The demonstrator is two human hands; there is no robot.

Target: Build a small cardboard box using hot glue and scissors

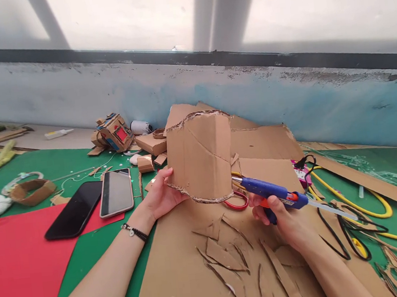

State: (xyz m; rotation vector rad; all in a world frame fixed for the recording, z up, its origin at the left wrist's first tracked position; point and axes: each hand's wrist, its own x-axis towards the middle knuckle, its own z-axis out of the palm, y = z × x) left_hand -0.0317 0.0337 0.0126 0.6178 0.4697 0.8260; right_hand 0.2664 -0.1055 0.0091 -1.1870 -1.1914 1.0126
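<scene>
Cardboard scraps (pixel 227 256) litter the brown sheet (pixel 169 274) at six o'clock. Left hand (pixel 161 195) grasps the bent cardboard piece (pixel 199 160) upright at centre by its lower edge. Right hand (pixel 280 215), at four o'clock, clenches a blue glue gun (pixel 270 190), nozzle touching that piece's lower right corner.

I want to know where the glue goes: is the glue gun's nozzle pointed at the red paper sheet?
No, the glue gun in the right hand points its nozzle at the folded cardboard piece held by the left hand.
</scene>
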